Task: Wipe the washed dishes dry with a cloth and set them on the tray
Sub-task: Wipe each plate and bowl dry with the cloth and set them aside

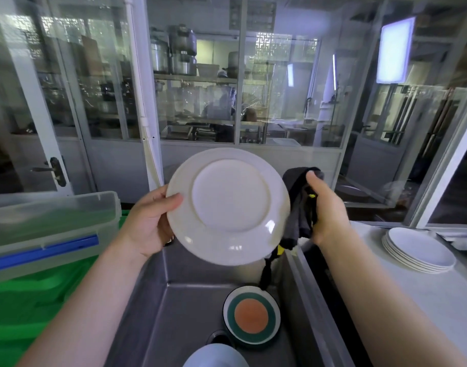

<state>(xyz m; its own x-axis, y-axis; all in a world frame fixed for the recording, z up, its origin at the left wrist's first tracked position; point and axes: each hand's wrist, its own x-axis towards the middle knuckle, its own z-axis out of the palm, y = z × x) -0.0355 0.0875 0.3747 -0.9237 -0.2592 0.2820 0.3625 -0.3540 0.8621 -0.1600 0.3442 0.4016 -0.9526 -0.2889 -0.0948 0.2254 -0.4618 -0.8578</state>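
Note:
I hold a white plate [228, 206] up over the steel sink [179, 308], its underside facing me. My left hand [150, 221] grips its left rim, thumb on the underside. My right hand [326, 207] grips a dark grey cloth [297, 205] with yellow marks against the plate's right rim; the cloth's tail hangs down toward the sink. In the sink lie a plate with green ring and orange centre [251, 317] and a pale blue dish [216, 356] at the bottom edge. A stack of white plates [419, 250] sits on the white counter at right.
A clear lidded plastic box [52, 229] with a blue clip stands at left on a green cloth [28, 308]. Glass partitions and a door stand behind the sink. The white counter [425, 300] stretches along the right.

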